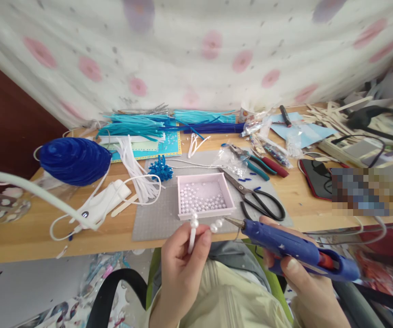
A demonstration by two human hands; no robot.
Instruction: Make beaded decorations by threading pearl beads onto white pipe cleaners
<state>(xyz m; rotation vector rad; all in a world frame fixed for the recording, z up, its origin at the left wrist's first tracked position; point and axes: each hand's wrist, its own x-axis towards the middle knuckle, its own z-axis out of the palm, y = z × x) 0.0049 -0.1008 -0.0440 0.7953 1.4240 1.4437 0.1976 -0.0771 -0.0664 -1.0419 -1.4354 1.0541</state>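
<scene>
Between the thumb and fingers of my left hand (186, 259) is a white stem with pearl beads (194, 221) on it. A short branch of beads (217, 224) sticks out to the right from the same pinch. My right hand (299, 273) is wrapped round a blue hot glue gun (285, 246). Its metal nozzle points left and ends close to the branch of beads; whether they touch I cannot tell. Just beyond my hands stands a pink tray (205, 214) with many loose pearl beads (199, 198) in it.
Black-handled scissors (261, 200) lie right of the tray, pliers (251, 164) behind them. A blue tinsel cluster (161, 168), white pipe cleaners (137, 171) and a large blue wound bundle (75, 161) are on the left. A lamp's white arm (39, 193) crosses the left side. A phone (314, 177) lies right.
</scene>
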